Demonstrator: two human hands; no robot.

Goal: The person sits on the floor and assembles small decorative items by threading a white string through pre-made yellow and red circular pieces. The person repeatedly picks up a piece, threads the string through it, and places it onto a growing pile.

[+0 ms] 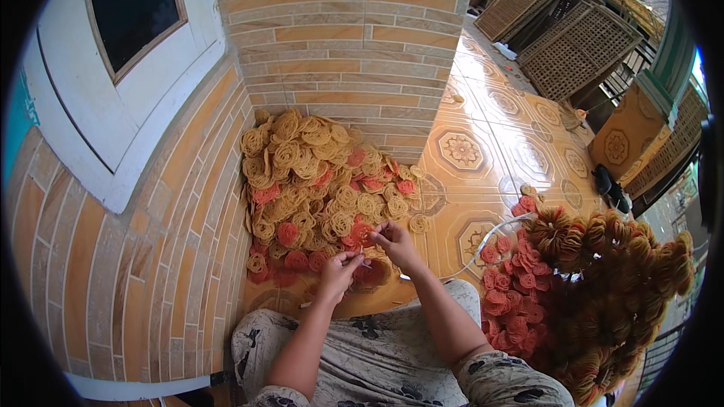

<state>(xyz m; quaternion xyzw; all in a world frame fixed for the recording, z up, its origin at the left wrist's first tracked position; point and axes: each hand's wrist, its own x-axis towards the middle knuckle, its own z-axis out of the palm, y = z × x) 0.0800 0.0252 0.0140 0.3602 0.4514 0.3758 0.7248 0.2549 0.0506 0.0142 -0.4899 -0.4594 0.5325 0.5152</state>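
My right hand (397,247) pinches a red lacy disc (362,234) between thumb and fingers, at the front edge of a corner pile. Close beside it on the left, my left hand (339,274) is closed in a pinch by a small whitish tip (366,262); what exactly it grips is too small to make out. The pile of yellow lacy discs (302,158) with red ones mixed in lies beyond both hands. A thin white strip (483,250) curves over the floor to the right of my right forearm.
Loose red discs (516,301) lie right of my knee, beside large brownish bundles of stacked discs (615,286). A tiled wall (339,53) backs the pile, another tiled wall (166,234) bounds the left. Woven racks (577,49) lean at the far right. Dark footwear (611,190) lies on the floor.
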